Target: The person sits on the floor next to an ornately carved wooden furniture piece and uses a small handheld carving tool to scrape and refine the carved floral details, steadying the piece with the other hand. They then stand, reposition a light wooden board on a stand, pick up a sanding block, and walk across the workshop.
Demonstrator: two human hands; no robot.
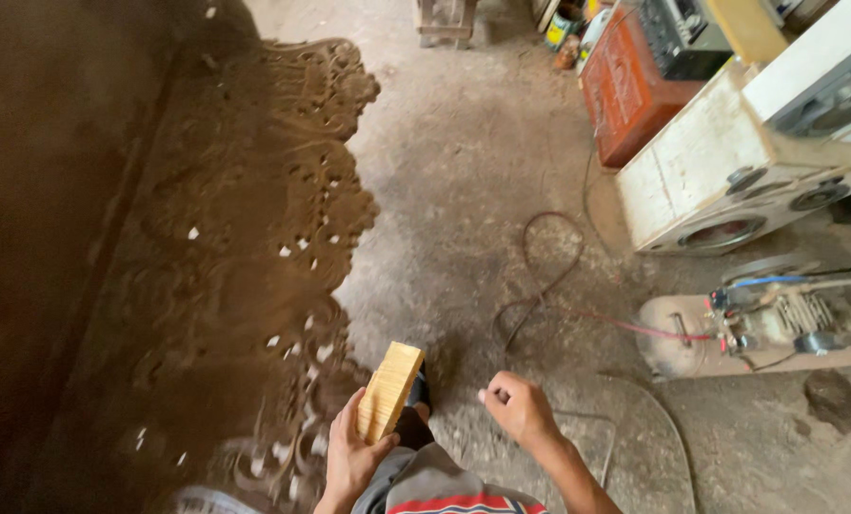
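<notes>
Left hand [352, 455] clamped on pale wood block [389, 391] beside carved wooden panel [254, 257], likely light, stiff, best gripped by long sides; right hand [518, 407] loosely curled, empty

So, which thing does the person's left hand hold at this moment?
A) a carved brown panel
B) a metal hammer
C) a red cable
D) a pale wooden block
D: the left hand grips a pale wooden block with a striped grain, held beside the carved brown panel, while the right hand is loosely closed above the dusty floor.
</notes>
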